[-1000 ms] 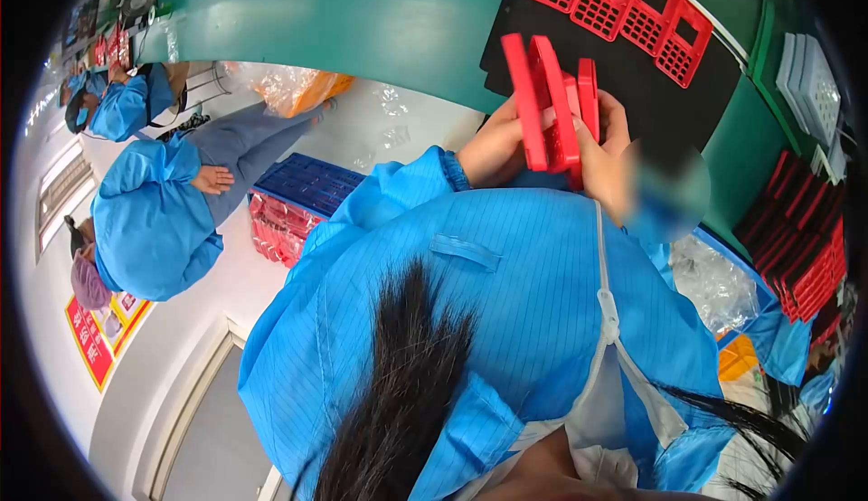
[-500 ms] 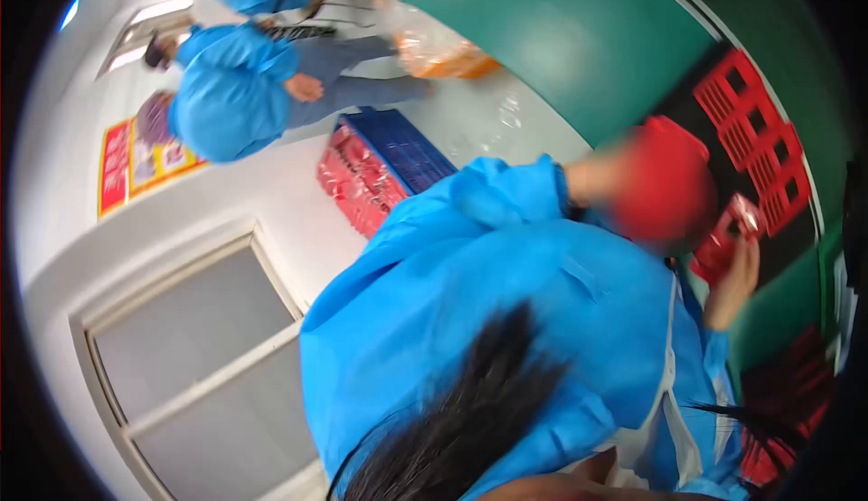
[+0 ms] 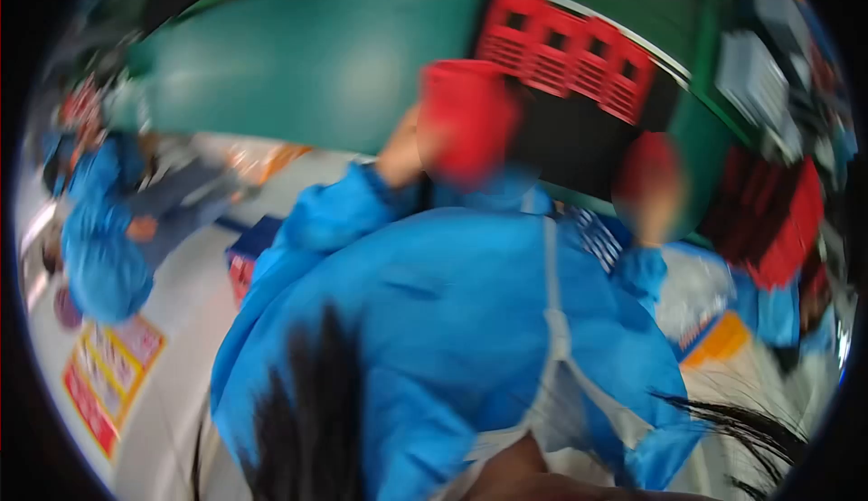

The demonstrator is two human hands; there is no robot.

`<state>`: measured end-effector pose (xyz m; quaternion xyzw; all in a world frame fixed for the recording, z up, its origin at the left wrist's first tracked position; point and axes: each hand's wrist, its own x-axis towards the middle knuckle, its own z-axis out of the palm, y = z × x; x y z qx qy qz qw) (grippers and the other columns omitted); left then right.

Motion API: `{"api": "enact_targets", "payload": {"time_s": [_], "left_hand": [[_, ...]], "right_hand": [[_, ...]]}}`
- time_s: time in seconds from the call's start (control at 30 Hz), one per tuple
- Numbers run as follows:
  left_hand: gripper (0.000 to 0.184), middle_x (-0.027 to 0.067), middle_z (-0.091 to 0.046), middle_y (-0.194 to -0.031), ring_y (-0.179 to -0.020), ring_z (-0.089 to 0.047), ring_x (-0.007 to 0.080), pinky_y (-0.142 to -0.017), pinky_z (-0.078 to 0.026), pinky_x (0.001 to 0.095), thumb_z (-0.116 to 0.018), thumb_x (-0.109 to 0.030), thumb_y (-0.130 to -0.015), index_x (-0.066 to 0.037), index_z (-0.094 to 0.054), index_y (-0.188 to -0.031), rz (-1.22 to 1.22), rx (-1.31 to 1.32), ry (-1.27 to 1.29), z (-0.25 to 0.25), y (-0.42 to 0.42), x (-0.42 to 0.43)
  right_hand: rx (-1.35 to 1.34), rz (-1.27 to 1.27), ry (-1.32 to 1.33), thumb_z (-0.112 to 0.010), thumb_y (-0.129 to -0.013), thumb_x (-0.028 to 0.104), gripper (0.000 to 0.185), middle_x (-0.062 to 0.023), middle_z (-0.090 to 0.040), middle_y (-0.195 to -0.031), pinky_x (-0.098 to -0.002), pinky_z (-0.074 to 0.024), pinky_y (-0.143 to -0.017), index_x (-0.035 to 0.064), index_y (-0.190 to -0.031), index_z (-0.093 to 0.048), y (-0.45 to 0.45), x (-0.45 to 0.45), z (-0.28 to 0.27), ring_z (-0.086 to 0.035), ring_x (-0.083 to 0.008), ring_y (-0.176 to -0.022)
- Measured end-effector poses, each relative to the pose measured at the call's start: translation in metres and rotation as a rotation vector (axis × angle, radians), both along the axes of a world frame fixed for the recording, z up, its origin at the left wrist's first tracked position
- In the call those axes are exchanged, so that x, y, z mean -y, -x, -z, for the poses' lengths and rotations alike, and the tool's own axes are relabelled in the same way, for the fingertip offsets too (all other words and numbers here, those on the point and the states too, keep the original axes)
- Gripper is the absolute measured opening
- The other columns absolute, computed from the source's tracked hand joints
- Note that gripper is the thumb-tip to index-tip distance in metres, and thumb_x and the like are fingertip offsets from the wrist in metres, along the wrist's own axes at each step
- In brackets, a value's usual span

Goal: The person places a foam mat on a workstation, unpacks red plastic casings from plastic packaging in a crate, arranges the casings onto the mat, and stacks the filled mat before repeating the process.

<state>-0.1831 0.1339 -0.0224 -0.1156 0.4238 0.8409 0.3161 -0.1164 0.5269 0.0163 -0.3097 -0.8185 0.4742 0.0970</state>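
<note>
My left hand (image 3: 407, 153) is closed on a red plastic piece (image 3: 468, 108), held over the near edge of a black mat (image 3: 574, 144). Motion blur hides that piece's detail. Farther right, my right hand (image 3: 660, 210) grips another red piece (image 3: 647, 165), also smeared, beside the mat's right end. Along the mat's far side lies a row of several red slatted panels (image 3: 565, 53), each with a square opening. Neither hand touches the row.
A green work surface (image 3: 289, 76) extends left of the mat. Dark red parts (image 3: 755, 212) are piled at the right, near grey trays (image 3: 755, 76). A blue crate (image 3: 253, 239) stands on the left. Beyond it is a person in blue (image 3: 104, 239).
The view has swung round, bringing the bench level across the top. Both hands still hold red pieces; the right one has moved off the mat's end. The panel row looks unchanged.
</note>
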Motion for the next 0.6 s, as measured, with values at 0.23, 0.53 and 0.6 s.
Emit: {"api": "enact_targets", "payload": {"time_s": [0.23, 0.53, 0.6], "left_hand": [[0.033, 0.0124, -0.062, -0.109, -0.097, -0.062, 0.0236, -0.086, -0.049, 0.0342, -0.049, 0.003, -0.083, -0.001, -0.053, -0.116, -0.448, -0.001, 0.16, 0.02, 0.035, 0.026], [0.037, 0.0104, -0.061, -0.111, -0.098, -0.061, 0.02, -0.084, -0.05, 0.031, -0.053, 0.001, -0.084, -0.003, -0.049, -0.12, -0.295, -0.064, 0.252, 0.023, 0.063, -0.01], [0.037, 0.0105, -0.061, -0.11, -0.097, -0.061, 0.0199, -0.084, -0.05, 0.0309, -0.053, 0.001, -0.084, -0.003, -0.049, -0.12, -0.305, -0.054, 0.267, 0.019, 0.062, -0.015]], "right_hand": [[-0.1, -0.002, -0.066, -0.057, -0.084, 0.003, 0.045, -0.0093, -0.058, -0.093, -0.0266, -0.0487, -0.063, 0.0042, -0.127, -0.041, 0.104, 0.003, 0.037, -0.059, -0.0155, -0.077], [0.047, -0.456, -0.492, -0.072, -0.073, 0.015, 0.083, -0.0244, -0.041, -0.128, -0.0413, -0.0364, -0.098, -0.0063, -0.137, -0.024, 0.111, 0.031, 0.03, -0.041, -0.0367, -0.117], [0.086, -0.514, -0.48, -0.075, -0.069, 0.022, 0.092, -0.0253, -0.035, -0.133, -0.0433, -0.0306, -0.102, -0.007, -0.138, -0.022, 0.11, 0.028, 0.019, -0.033, -0.0404, -0.121]]}}
